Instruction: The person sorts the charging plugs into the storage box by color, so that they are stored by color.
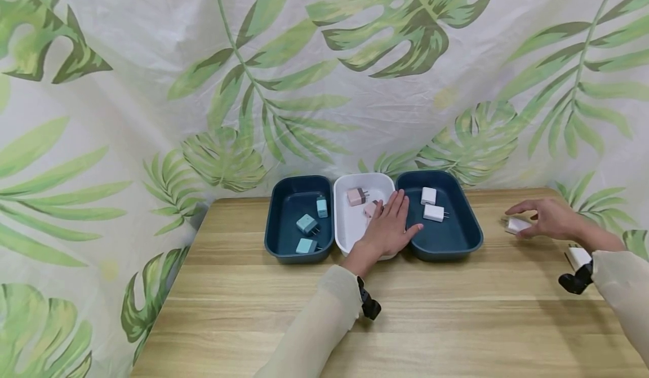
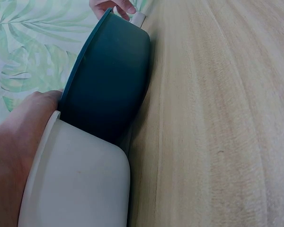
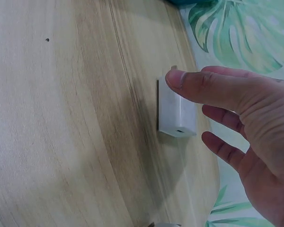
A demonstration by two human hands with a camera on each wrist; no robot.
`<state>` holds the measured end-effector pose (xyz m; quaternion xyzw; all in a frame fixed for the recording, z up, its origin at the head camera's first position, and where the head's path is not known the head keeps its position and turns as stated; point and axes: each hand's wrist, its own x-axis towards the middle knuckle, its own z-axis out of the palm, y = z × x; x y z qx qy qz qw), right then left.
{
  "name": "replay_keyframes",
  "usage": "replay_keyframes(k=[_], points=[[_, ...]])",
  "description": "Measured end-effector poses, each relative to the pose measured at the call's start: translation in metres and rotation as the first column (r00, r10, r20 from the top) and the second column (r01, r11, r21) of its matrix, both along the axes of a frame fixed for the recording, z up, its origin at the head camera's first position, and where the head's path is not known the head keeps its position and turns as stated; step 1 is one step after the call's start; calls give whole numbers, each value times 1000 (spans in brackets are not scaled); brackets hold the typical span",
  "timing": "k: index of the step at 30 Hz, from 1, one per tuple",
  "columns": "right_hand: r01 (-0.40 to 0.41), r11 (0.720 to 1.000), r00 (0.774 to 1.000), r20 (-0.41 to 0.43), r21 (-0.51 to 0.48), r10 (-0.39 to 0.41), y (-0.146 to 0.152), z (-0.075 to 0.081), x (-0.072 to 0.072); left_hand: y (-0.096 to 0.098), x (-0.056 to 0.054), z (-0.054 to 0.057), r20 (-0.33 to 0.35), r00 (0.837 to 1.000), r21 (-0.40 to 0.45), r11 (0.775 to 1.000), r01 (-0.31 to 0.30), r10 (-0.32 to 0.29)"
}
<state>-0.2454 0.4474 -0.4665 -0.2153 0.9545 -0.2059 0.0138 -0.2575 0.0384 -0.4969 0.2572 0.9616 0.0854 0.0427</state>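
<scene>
My left hand (image 1: 389, 226) lies flat with straight fingers across the white tray (image 1: 345, 237) and the near side of the right dark blue tray (image 1: 446, 252). Two pink charger plugs sit in the white tray, one (image 1: 356, 196) in plain sight and the other partly hidden by the fingers. At the table's right side, my right hand (image 1: 552, 220) reaches around a white charger plug (image 3: 177, 111) on the wood. Its thumb overlaps the plug's upper end in the right wrist view, while the other fingers are spread behind, with a gap showing.
Two white plugs (image 1: 433, 213) lie in the right blue tray. Several light teal plugs (image 1: 306, 223) lie in the left dark blue tray (image 1: 284, 258). Another white plug (image 1: 579, 257) is under the right wrist. A leaf-print cloth (image 1: 304, 85) hangs behind the wooden table (image 1: 431, 321).
</scene>
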Motion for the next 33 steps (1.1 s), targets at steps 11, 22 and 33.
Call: replay_keyframes(k=[11, 22, 33], points=[[37, 999, 999, 33, 2, -37, 5, -3, 2, -1, 0, 2, -25, 1000, 5, 1000, 6, -6], [51, 998, 997, 61, -37, -49, 5, -13, 1, -2, 2, 3, -19, 1000, 17, 1000, 6, -5], [42, 998, 999, -28, -43, -44, 5, -20, 0, -2, 2, 2, -13, 1000, 21, 1000, 8, -7]])
